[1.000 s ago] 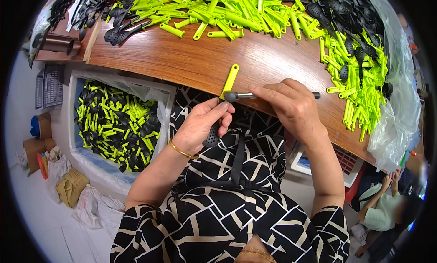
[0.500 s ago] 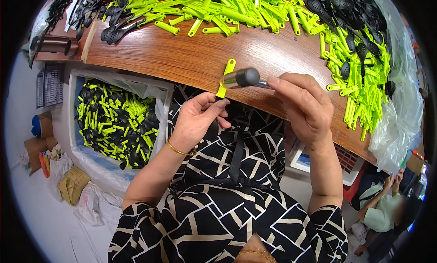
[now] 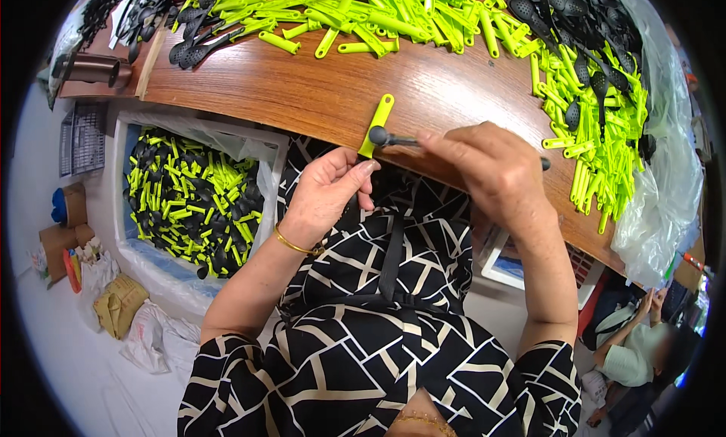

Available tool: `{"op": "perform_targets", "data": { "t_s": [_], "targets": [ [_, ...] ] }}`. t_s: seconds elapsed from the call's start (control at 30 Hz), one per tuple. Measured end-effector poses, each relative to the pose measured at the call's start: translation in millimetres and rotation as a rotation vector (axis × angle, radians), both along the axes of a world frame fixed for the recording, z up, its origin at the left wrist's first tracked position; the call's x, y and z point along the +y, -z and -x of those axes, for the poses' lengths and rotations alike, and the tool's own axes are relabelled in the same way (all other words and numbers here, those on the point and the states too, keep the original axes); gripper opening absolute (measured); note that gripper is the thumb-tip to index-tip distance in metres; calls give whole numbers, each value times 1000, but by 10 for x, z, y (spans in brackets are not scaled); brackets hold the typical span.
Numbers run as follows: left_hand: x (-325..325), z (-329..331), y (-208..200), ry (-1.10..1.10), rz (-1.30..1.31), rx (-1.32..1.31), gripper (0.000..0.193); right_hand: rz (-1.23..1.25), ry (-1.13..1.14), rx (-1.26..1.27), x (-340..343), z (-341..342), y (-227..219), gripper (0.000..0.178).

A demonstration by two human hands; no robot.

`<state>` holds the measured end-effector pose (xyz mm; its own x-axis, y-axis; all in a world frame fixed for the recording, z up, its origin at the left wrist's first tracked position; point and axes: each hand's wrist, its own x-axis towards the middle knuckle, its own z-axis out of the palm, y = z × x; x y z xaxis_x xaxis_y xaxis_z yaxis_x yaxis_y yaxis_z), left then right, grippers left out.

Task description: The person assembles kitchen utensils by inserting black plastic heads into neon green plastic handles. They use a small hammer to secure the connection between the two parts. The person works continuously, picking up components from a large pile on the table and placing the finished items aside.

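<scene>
Between the thumb and fingers of my left hand (image 3: 327,187) is the near end of a lime-green utensil handle (image 3: 380,113), which lies over the table's front edge with its holed end pointing away. Any dark part below those fingers blends into the patterned dress. My right hand (image 3: 495,168) is closed around a small mallet (image 3: 401,140); its dark round head is at the lime-green handle, near my left fingertips. Whether the head touches it I cannot tell. The mallet's butt sticks out past my right hand.
Lime-green handles (image 3: 408,21) are heaped along the table's (image 3: 302,89) far side, more at right with black slotted spoons (image 3: 600,89). At left stands a plastic-lined bin (image 3: 117,202) of black-and-green utensils. A metal cylinder (image 3: 91,70) lies upper left. Another person (image 3: 635,354) sits lower right.
The mallet has come down from above the lime-green handle to beside it, its head now turned differently. My right hand has shifted slightly left and down; my left hand keeps its pinch.
</scene>
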<state>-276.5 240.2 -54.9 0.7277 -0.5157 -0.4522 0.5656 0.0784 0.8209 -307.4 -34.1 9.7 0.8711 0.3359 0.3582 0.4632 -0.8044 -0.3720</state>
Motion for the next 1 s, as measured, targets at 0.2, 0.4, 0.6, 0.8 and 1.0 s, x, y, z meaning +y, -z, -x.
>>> {"op": "perform_targets", "data": {
  "t_s": [0.2,0.4,0.6,0.8,1.0],
  "targets": [
    [24,-17,-15,31,-36,-34,37,-153,252,195,-381,195,77,32],
    [249,40,138,-43,-275,-385,26,95,354,72,-754,313,23,26],
    [1368,-144,650,-136,-766,-743,19,37,482,-4,-1041,306,1,19],
    [3333,76,1757,-73,-1668,-314,81,13,406,-181,-1181,-513,176,19],
    [1915,-645,663,-459,-1220,-1038,62,123,606,-142,-1087,-1130,402,31]
  ]
}}
